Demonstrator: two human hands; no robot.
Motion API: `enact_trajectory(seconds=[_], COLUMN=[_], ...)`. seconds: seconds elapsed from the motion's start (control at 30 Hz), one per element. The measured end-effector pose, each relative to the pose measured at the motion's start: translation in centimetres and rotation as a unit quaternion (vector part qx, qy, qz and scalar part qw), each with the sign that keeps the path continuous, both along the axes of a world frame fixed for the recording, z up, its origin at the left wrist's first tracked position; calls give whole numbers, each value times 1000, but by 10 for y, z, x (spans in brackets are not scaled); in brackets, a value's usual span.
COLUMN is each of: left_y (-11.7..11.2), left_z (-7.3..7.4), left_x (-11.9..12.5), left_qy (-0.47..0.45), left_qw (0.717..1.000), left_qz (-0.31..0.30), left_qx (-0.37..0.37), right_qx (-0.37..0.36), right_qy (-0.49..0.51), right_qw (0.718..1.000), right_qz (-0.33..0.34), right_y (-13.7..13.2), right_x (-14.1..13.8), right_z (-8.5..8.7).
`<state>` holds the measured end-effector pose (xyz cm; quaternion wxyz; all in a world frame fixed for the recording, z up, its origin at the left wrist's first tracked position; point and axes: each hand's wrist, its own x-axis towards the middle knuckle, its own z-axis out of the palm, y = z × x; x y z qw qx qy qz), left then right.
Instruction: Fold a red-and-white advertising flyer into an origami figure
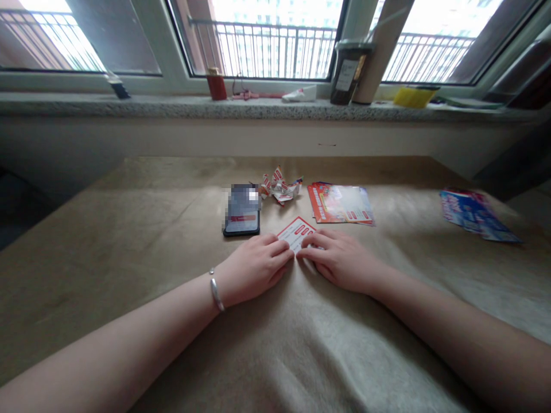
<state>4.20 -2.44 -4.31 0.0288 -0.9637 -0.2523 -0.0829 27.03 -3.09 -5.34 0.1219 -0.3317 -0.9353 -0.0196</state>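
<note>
Now L hand [259,265] & R hand [344,261] (fingers curled, nearly closed) hold red-edged card [295,233] nr phone [241,213].

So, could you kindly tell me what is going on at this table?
A person's left hand and right hand are both at a red-and-white printed paper on the table, fingers at its near edges. Just beyond lie a phone, a crumpled printed paper and some orange printed sheets. Blue printed sheets lie farther right.
</note>
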Motion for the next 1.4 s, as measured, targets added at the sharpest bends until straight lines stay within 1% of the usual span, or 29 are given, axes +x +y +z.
enact_trajectory(seconds=[0.2, 0.37, 0.5, 0.63, 0.77, 0.9, 1.07, 1.2, 1.4], left_y=[2, 2, 2, 3, -1, -11, -17, -13, -12], left_z=[6, 11, 14, 19, 25, 29, 32, 32, 32], left_x=[-2, -5, -9, -12, -12, -6, -3, -6, -8], left_qy=[-2, 8, 46, 93, 127, 174, 181, 172, 179], left_qw=[1000, 1000, 999, 995, 990, 979, 972, 972, 970], left_qz=[-7, 7, 22, 31, 58, 108, 145, 154, 165], left_qx=[-11, -15, -12, -6, -11, -13, -28, -36, -20], right_qx=[9, 3, 15, 20, 17, 0, -13, -25, -30], right_qy=[6, 20, 12, -18, -31, -44, -34, -30, -35], right_qw=[1000, 999, 999, 999, 999, 999, 999, 999, 999], right_qz=[10, 26, 38, 29, 23, 19, 17, 12, 2], right_y=[2, 3, 3, 2, 0, 0, 1, 4, 7], right_x=[6, 14, 20, 23, 25, 31, 39, 45, 55], right_z=[1, 1, 2, 5, 8, 9, 11, 11, 13])
